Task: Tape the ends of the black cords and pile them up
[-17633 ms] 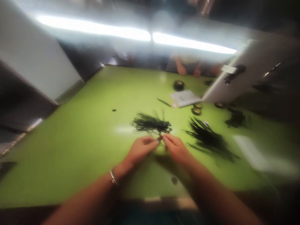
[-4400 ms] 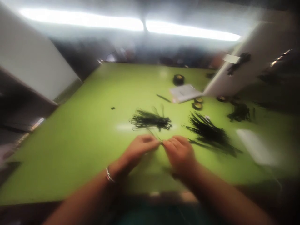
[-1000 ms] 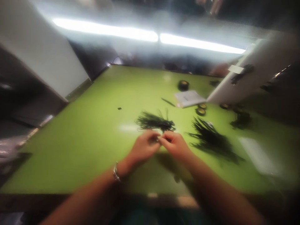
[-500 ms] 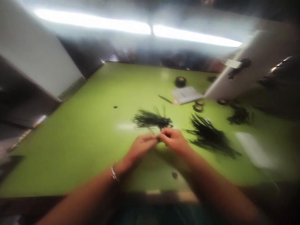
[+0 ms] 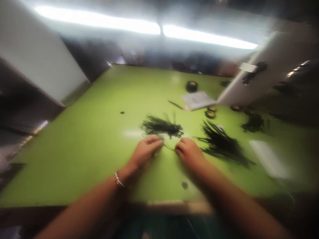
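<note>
My left hand (image 5: 148, 149) and my right hand (image 5: 189, 151) are a short way apart over the green tabletop (image 5: 94, 146). Between them runs a thin dark cord (image 5: 169, 147), pinched at one end by each hand. Just beyond the fingers lies a bundle of dark looped cords (image 5: 161, 126). A larger bundle of dark strands (image 5: 224, 142) rests to the right of my right hand. The fingertips are blurred, so the cord's ends are hidden.
Farther back are a roll of dark tape (image 5: 191, 86), a white pad (image 5: 198, 100), a pen (image 5: 175, 104) and two small rolls (image 5: 210, 114). A white flat object (image 5: 269, 159) lies at right. Small dark scraps (image 5: 184, 185) dot the table. A white panel (image 5: 249, 76) stands at right.
My hands were together, fingertips touching, and have moved apart. The thin cord now shows stretched loosely between them. The bundles have stayed in place.
</note>
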A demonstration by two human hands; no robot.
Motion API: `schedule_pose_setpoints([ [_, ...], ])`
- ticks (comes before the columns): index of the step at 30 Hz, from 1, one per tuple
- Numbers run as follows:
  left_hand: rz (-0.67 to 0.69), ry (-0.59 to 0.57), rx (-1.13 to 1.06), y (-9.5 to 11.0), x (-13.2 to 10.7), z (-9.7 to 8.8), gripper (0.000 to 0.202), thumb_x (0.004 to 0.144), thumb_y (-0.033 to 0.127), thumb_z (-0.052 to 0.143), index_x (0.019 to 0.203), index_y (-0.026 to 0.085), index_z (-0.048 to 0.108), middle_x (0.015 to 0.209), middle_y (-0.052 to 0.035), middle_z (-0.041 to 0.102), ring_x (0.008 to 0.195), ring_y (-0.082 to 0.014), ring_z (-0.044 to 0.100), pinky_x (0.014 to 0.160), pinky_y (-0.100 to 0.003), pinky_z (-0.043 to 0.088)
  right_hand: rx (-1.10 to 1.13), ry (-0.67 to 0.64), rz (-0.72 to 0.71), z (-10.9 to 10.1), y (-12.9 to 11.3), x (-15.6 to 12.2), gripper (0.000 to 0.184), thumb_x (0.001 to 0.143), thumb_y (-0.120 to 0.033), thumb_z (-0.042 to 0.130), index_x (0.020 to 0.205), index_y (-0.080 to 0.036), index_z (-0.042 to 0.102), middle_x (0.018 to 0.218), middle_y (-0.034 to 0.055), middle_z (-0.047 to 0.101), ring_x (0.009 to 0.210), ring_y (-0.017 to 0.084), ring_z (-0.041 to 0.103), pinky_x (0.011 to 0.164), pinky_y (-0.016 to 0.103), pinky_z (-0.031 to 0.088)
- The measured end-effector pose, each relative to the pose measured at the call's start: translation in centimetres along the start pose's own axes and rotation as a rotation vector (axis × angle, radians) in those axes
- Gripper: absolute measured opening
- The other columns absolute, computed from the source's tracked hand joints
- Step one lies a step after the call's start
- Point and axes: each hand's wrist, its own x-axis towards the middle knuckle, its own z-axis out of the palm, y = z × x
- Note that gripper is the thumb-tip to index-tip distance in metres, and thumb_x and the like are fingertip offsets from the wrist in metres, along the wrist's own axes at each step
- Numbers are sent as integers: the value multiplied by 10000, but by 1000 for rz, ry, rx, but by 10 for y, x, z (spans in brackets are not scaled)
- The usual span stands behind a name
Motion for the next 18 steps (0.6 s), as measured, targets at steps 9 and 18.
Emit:
schedule_pose_setpoints([
  [9, -64, -23, 47, 2, -4, 4, 204, 667, 306, 789, 720, 138, 686, 656, -22, 653, 520, -82, 507, 481, -208, 336, 422, 398, 16, -17, 3, -1, 78, 897, -222, 537, 842, -219, 593, 840, 24, 641, 816, 182, 587, 757, 308, 451],
  [18, -26, 46, 44, -7, -7, 6, 205, 627, 265, 806, 776, 151, 723, 717, -34, 686, 596, -111, 572, 539, -218, 399, 535, 366, -176, -5, -31, -3, 114, 921, -206, 506, 875, -230, 607, 825, 22, 631, 794, 163, 590, 758, 303, 478],
])
